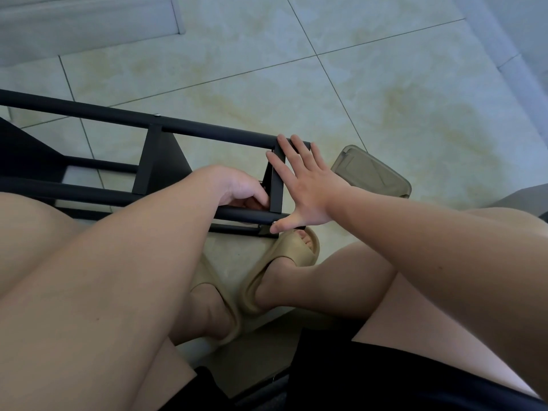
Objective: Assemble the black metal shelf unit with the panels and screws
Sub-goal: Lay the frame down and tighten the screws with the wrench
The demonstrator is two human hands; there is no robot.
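Shelf frame (207,130) lies on its side, long axis running off left; end panel (277,185) stands between my hands. Right hand (308,191) braces its outer face, flat and open; left hand (237,188) curls inside, contents hidden.

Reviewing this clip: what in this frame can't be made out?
Head view: what the left hand works on; its curled fingers tuck behind the end bar.
Head view: the far end of the frame, cut off by the left edge.
Head view: what the grey tray holds; blurred.
Head view: the screw on the frame; too small to tell its type.
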